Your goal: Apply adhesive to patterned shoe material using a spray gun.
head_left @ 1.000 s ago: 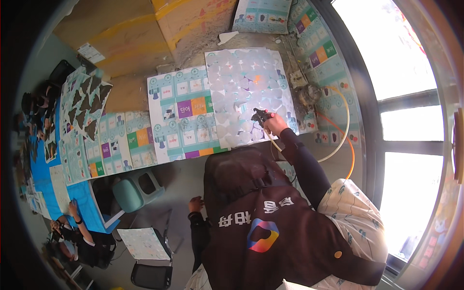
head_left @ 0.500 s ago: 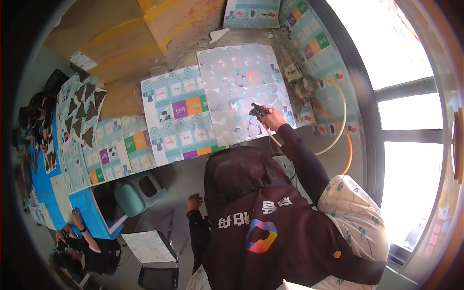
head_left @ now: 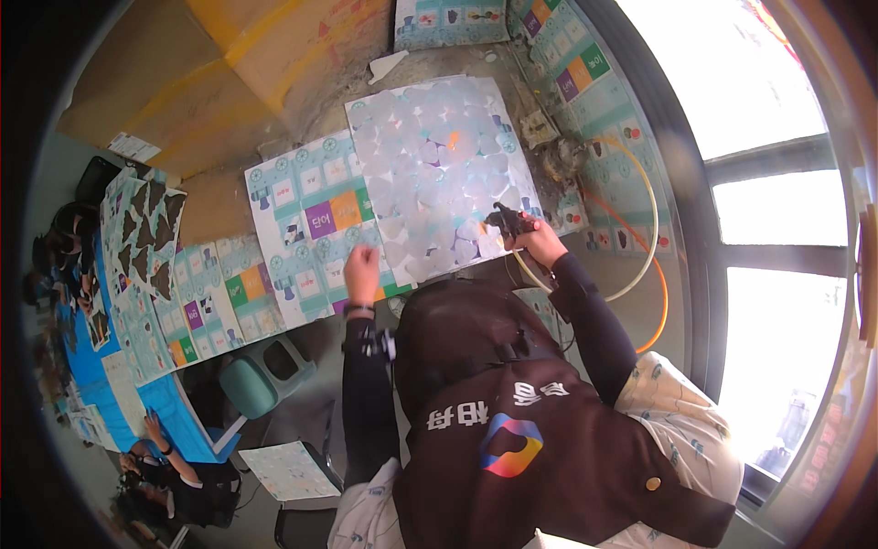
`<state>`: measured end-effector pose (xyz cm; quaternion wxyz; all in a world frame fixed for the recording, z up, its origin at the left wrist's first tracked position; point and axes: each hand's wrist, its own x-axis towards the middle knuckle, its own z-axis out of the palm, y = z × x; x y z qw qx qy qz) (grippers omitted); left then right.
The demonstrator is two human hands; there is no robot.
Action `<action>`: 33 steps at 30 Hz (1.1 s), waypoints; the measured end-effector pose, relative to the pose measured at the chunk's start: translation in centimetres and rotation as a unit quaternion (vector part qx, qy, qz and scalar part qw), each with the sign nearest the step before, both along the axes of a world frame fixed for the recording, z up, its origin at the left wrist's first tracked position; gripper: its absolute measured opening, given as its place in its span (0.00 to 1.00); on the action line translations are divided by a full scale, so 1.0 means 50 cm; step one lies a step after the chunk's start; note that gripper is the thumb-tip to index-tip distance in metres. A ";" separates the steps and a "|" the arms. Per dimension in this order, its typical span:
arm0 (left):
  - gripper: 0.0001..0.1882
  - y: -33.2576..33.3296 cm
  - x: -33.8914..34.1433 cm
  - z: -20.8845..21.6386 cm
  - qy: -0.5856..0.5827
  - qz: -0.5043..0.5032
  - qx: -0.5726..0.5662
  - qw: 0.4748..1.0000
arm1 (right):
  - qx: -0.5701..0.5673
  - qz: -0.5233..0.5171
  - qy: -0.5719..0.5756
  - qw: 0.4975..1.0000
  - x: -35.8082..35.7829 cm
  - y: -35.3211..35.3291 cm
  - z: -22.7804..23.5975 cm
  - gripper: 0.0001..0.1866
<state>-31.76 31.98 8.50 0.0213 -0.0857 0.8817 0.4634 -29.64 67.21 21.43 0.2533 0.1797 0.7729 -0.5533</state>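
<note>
My right hand (head_left: 540, 240) is wrapped round a small black spray gun (head_left: 508, 222), with a pale hose trailing from it. The gun is over the near right part of a sheet (head_left: 402, 165) covered in rounded, pale translucent pieces with a few purple and orange patches. My left hand (head_left: 363, 273) is above a printed sheet (head_left: 309, 169) with coloured blocks and small pictures, left of the covered one. Its fingers are curled in, and nothing shows in them.
Large cardboard boxes (head_left: 183, 82) stand behind the bench. A yellow hose (head_left: 652, 197) and an orange hose (head_left: 660, 284) loop at the right, by a window (head_left: 777, 220). A green stool (head_left: 249, 384) is below the bench. Other people (head_left: 169, 485) sit at a blue-covered table (head_left: 183, 412).
My left hand has risen from beside my body to over the printed sheet, and its fingers have curled. My right hand has shifted slightly right and nearer with the spray gun. The view has moved slightly.
</note>
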 end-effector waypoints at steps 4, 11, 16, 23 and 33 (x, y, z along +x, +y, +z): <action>0.12 0.148 -0.189 -0.013 0.020 -0.097 -0.085 0.991 | 0.030 0.032 0.013 0.999 0.006 0.030 -0.002 0.11; 0.12 0.251 -0.284 -0.089 -0.067 -0.246 -0.194 0.947 | -0.049 -0.025 -0.040 0.998 -0.003 0.117 -0.004 0.15; 0.15 0.268 -0.280 -0.053 -0.106 -0.163 -0.145 0.970 | -0.041 -0.019 -0.061 0.997 -0.025 0.163 -0.045 0.15; 0.13 0.312 -0.244 0.021 -0.031 -0.117 -0.116 0.986 | -0.068 -0.051 -0.046 0.995 -0.031 0.181 -0.034 0.15; 0.13 0.175 0.120 0.006 -0.109 -0.072 -0.073 0.989 | 0.014 0.067 0.044 0.997 -0.078 0.091 -0.092 0.15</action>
